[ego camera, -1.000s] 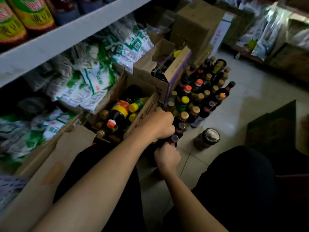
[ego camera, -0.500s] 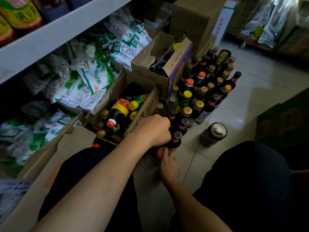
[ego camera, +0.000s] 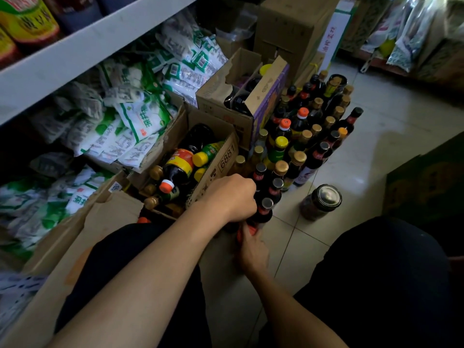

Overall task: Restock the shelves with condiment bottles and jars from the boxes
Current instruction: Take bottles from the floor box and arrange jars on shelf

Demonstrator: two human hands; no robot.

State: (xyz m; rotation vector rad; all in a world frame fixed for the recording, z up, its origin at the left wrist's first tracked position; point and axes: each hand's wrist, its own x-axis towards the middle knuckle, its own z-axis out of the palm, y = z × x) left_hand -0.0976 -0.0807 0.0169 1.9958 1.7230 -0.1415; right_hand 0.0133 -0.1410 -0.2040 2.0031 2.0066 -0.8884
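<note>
Early in the restock, I'd say. The open box (ego camera: 223,159) is full of bottles, the second box (ego camera: 253,106) holds more, and a big bottle cluster (ego camera: 303,131) plus one jar (ego camera: 321,202) stand on the floor beside them, none shelved. The shelf (ego camera: 75,54) above has some stock.

My left hand (ego camera: 231,197) is a tight fist at the cluster's near edge; can't tell what's inside it. My right hand (ego camera: 251,249) is just below, fingers wrapped on a red-marked bottle (ego camera: 247,229). Nearly everything left to do.
</note>
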